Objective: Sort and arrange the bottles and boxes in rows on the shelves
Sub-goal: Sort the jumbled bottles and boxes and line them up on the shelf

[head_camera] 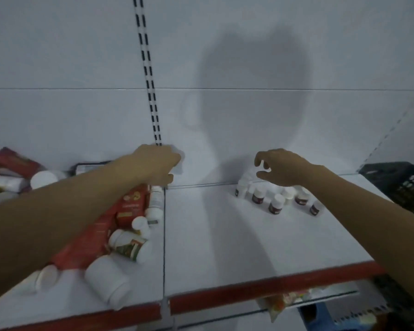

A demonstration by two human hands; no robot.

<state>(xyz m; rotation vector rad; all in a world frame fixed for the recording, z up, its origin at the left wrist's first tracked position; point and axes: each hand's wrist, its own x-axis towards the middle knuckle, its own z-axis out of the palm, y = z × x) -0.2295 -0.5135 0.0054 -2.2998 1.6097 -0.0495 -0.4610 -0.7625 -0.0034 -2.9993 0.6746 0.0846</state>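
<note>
In the head view, the person's left hand (158,163) is gripping a blurred white bottle (179,161) close to the back wall, above the seam between two shelf sections. The right hand (281,167) is hovering with curved fingers spread from the thumb, holding nothing that shows, just above a cluster of small dark-labelled bottles (276,203) standing at the back of the shelf (225,247).

Under the left forearm, red boxes (132,204) and white bottles are lying in a tumbled heap, and a large white bottle (108,280) is lying on its side near the front edge. A dropping forearm is likely risking a nudge that sends that round bottle rolling off. The small bottles are standing close together, so a careless right hand is probably risking toppling several at once.
</note>
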